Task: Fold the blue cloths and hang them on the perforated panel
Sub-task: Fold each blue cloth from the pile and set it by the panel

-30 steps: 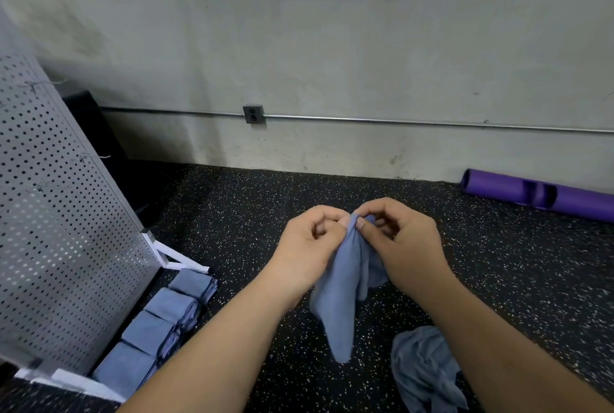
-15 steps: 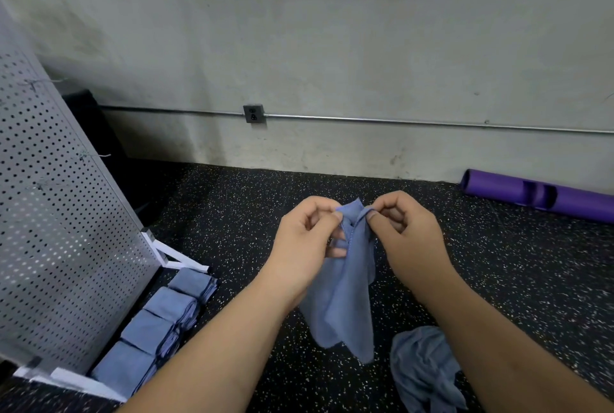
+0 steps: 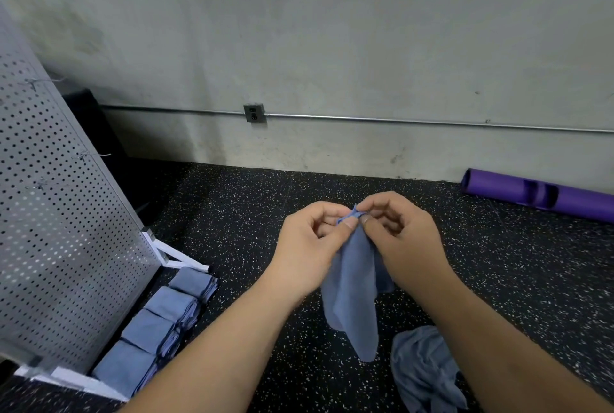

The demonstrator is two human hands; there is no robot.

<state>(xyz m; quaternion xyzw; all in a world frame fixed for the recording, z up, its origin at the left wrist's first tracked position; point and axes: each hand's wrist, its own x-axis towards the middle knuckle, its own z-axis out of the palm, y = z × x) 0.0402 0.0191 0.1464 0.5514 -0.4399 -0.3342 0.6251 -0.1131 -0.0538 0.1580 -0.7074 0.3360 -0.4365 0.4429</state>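
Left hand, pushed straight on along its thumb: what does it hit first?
The left hand would meet the right hand almost at once; both pinch the hanging blue cloth, thumbs nearly touching. Depth uncertain from one view.

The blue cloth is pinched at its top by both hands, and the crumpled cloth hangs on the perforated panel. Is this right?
No. In the head view the crumpled cloth lies on the floor, not on the perforated panel. The left hand and right hand do pinch the blue cloth at its top.
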